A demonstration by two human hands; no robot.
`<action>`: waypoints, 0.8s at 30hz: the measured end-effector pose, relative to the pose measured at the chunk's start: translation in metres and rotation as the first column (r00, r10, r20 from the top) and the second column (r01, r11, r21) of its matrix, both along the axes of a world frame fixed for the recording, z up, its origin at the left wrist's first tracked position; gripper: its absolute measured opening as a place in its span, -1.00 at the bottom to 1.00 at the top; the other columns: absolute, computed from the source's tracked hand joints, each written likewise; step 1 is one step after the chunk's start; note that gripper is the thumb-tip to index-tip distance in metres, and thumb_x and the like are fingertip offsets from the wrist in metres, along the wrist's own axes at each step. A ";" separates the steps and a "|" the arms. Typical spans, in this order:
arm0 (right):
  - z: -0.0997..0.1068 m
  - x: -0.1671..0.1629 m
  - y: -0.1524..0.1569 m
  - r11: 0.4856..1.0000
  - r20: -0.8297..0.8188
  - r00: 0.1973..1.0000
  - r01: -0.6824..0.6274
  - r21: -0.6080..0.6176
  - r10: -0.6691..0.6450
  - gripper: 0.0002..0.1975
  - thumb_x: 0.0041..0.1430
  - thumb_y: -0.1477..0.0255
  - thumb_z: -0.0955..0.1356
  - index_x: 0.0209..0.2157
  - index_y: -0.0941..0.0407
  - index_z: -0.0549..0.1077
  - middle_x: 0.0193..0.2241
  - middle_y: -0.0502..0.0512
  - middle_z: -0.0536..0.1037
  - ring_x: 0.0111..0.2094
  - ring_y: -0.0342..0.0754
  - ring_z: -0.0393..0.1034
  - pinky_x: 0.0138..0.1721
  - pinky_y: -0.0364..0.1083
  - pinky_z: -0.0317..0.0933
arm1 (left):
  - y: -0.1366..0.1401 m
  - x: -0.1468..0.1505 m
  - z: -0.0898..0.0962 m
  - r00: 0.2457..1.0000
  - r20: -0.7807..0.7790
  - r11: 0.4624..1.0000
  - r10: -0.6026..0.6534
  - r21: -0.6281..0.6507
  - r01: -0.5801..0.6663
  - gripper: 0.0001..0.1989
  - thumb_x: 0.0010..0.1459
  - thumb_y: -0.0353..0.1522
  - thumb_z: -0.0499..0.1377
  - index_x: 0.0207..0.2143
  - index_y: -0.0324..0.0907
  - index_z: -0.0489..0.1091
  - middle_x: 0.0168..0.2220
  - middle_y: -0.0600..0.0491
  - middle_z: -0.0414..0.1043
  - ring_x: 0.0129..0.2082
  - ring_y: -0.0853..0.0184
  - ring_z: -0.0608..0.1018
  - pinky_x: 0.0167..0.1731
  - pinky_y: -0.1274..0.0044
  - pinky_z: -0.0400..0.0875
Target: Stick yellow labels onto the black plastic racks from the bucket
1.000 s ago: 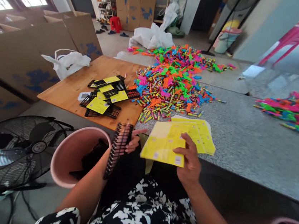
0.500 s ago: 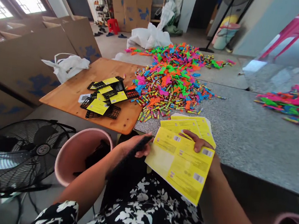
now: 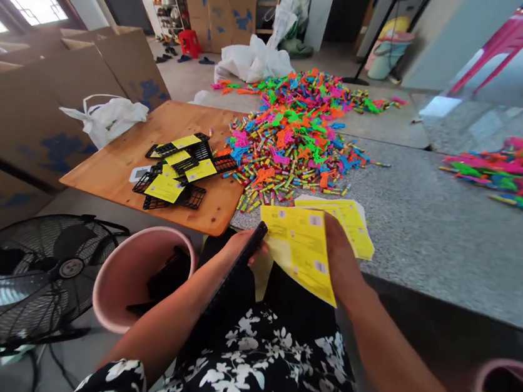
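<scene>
My left hand (image 3: 237,243) is closed around a black plastic grid tray (image 3: 233,271), which is tilted and seen nearly edge-on above my lap. A yellow printed sheet (image 3: 300,244) with small barcodes hangs from my right hand (image 3: 334,232), whose fingers are mostly hidden behind it. The sheet's left edge comes close to the tray; I cannot tell whether they touch. Just beyond, on the grey stone table, lies a fanned stack of yellow printed sheets (image 3: 359,229). Several black grid trays (image 3: 194,198) with yellow cards lie on the wooden board to the left.
Colourful toy guns and small tubes form a heap (image 3: 291,143) at the back of the grey table (image 3: 426,240). The wooden board (image 3: 104,168) adjoins it. A pink bin (image 3: 114,280) and a black fan (image 3: 36,271) stand at left, another bin (image 3: 485,391) at lower right.
My right hand has lifted the yellow sheet off the stack and moved it left towards the tray. My left hand still holds the tray, now tilted more upright.
</scene>
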State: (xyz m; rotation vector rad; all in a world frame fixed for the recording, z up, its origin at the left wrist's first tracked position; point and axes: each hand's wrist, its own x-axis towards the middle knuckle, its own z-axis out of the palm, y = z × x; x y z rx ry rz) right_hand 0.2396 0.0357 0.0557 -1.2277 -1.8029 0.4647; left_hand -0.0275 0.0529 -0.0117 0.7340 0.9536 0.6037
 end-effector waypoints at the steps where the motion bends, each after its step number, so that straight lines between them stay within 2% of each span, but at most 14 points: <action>1: 0.004 -0.004 -0.002 1.000 0.023 1.000 -0.002 0.020 0.002 -0.74 0.40 0.26 0.28 -0.05 0.00 0.56 -0.09 0.11 0.62 -0.04 0.07 0.51 0.07 0.08 0.41 | -0.001 0.004 -0.001 0.998 -0.047 0.999 0.035 0.006 -0.035 -0.60 0.28 -0.07 0.14 -0.31 -0.26 0.43 -0.61 0.04 0.47 -0.80 0.41 0.34 -0.79 0.59 0.13; 2: 0.009 -0.005 -0.005 0.997 0.040 0.997 0.064 0.053 -0.066 -0.73 0.41 0.27 0.27 -0.05 0.01 0.56 -0.10 0.12 0.62 -0.06 0.08 0.52 0.05 0.10 0.42 | -0.001 0.007 -0.001 0.992 -0.100 0.997 0.080 0.018 -0.078 -0.61 0.28 -0.08 0.14 -0.32 -0.25 0.43 -0.60 0.05 0.47 -0.81 0.43 0.33 -0.80 0.60 0.11; 3: 0.017 -0.004 -0.009 0.977 0.036 0.981 0.184 0.104 -0.189 -0.72 0.41 0.29 0.26 -0.05 0.04 0.56 -0.11 0.14 0.62 -0.08 0.09 0.52 0.02 0.12 0.42 | -0.002 0.009 -0.002 0.980 -0.154 0.992 0.122 0.031 -0.119 -0.63 0.29 -0.09 0.13 -0.33 -0.23 0.42 -0.60 0.07 0.47 -0.82 0.44 0.31 -0.81 0.60 0.08; 5: 0.035 -0.003 -0.022 0.862 -0.060 0.895 0.443 0.247 -0.442 -0.73 0.41 0.33 0.27 -0.04 0.10 0.55 -0.14 0.17 0.61 -0.12 0.10 0.53 -0.04 0.14 0.43 | -0.004 0.011 -0.002 0.959 -0.225 0.985 0.172 0.049 -0.166 -0.64 0.31 -0.11 0.11 -0.36 -0.22 0.41 -0.63 0.10 0.43 -0.84 0.46 0.29 -0.82 0.61 0.02; 6: 0.043 -0.005 -0.029 0.814 -0.142 0.868 0.495 0.304 -0.476 -0.74 0.41 0.37 0.27 -0.01 0.12 0.53 -0.11 0.19 0.60 -0.09 0.10 0.53 -0.01 0.15 0.42 | -0.004 0.012 -0.002 0.957 -0.231 0.984 0.176 0.051 -0.168 -0.64 0.31 -0.12 0.10 -0.38 -0.22 0.41 -0.65 0.11 0.40 -0.84 0.46 0.29 -0.82 0.61 0.01; 7: 0.049 -0.010 -0.036 0.820 -0.160 0.897 0.442 0.365 -0.412 -0.75 0.39 0.40 0.29 0.01 0.11 0.51 -0.08 0.19 0.59 -0.07 0.09 0.53 0.00 0.13 0.41 | -0.003 0.011 -0.002 0.961 -0.224 0.987 0.162 0.044 -0.156 -0.64 0.31 -0.13 0.11 -0.38 -0.23 0.42 -0.66 0.11 0.39 -0.83 0.45 0.30 -0.81 0.61 0.03; 8: 0.050 -0.018 -0.042 0.881 -0.070 0.955 0.295 0.371 -0.290 -0.77 0.37 0.44 0.32 0.00 0.09 0.51 -0.07 0.16 0.60 -0.05 0.08 0.52 0.03 0.11 0.41 | -0.003 0.011 -0.001 0.968 -0.208 0.990 0.139 0.034 -0.135 -0.64 0.30 -0.12 0.11 -0.38 -0.23 0.42 -0.66 0.11 0.39 -0.82 0.45 0.32 -0.80 0.61 0.06; 9: 0.046 -0.029 -0.046 0.934 0.037 0.985 0.146 0.325 -0.167 -0.77 0.36 0.46 0.32 0.00 0.05 0.50 -0.08 0.13 0.60 -0.04 0.05 0.52 0.04 0.07 0.41 | -0.001 0.010 -0.001 0.977 -0.184 0.994 0.108 0.022 -0.106 -0.62 0.30 -0.11 0.11 -0.40 -0.23 0.41 -0.66 0.10 0.38 -0.81 0.44 0.33 -0.78 0.61 0.10; 11: 0.022 -0.049 -0.043 0.974 0.169 0.986 -0.052 0.222 0.014 -0.77 0.40 0.48 0.27 0.01 0.04 0.48 -0.09 0.13 0.60 -0.03 0.04 0.50 0.07 0.07 0.41 | 0.001 0.008 -0.001 0.992 -0.125 0.999 0.033 -0.006 -0.034 -0.55 0.29 -0.06 0.10 -0.45 -0.24 0.39 -0.66 0.07 0.35 -0.79 0.43 0.34 -0.76 0.61 0.16; 13: -0.017 -0.062 -0.029 0.985 0.250 0.967 -0.081 0.152 0.041 -0.78 0.41 0.42 0.26 -0.02 0.08 0.49 -0.08 0.21 0.59 0.01 0.13 0.47 0.11 0.16 0.39 | 0.001 0.005 -0.003 0.999 -0.033 0.999 -0.040 -0.027 0.040 -0.49 0.29 0.00 0.06 -0.50 -0.23 0.36 -0.67 0.07 0.31 -0.78 0.43 0.31 -0.78 0.61 0.14; 15: -0.055 -0.064 -0.015 0.996 0.285 0.959 -0.033 0.078 0.009 -0.73 0.41 0.28 0.28 0.00 0.11 0.48 -0.02 0.29 0.55 0.07 0.21 0.43 0.13 0.24 0.36 | 0.000 0.002 -0.008 0.990 0.100 0.995 -0.095 -0.029 0.099 -0.50 0.26 0.02 0.07 -0.49 -0.22 0.34 -0.66 0.08 0.29 -0.79 0.45 0.28 -0.81 0.63 0.10; 17: -0.079 -0.061 -0.005 0.999 0.298 0.954 -0.033 0.031 0.022 -0.67 0.39 0.21 0.32 0.03 0.11 0.47 0.02 0.29 0.53 0.10 0.22 0.39 0.17 0.25 0.32 | -0.003 -0.001 -0.012 0.963 0.234 0.990 -0.137 -0.010 0.143 -0.54 0.23 0.00 0.13 -0.46 -0.21 0.33 -0.63 0.11 0.30 -0.81 0.48 0.24 -0.82 0.64 0.08; 20: -0.088 -0.056 -0.003 0.997 0.327 0.944 -0.066 0.030 0.053 -0.67 0.39 0.22 0.34 0.05 0.10 0.46 0.02 0.25 0.53 0.10 0.19 0.38 0.20 0.21 0.28 | -0.006 -0.004 -0.015 0.939 0.284 0.981 -0.192 0.021 0.194 -0.58 0.21 -0.04 0.18 -0.46 -0.21 0.33 -0.65 0.12 0.30 -0.83 0.48 0.22 -0.82 0.62 0.10; 24: -0.078 -0.059 -0.005 0.991 0.388 0.918 -0.115 0.072 0.078 -0.72 0.41 0.31 0.31 0.07 0.08 0.47 0.09 0.24 0.48 0.14 0.17 0.34 0.23 0.19 0.23 | -0.005 -0.002 -0.008 0.956 0.224 0.982 -0.187 0.046 0.181 -0.65 0.21 -0.11 0.21 -0.40 -0.24 0.39 -0.68 0.12 0.31 -0.82 0.44 0.27 -0.81 0.61 0.13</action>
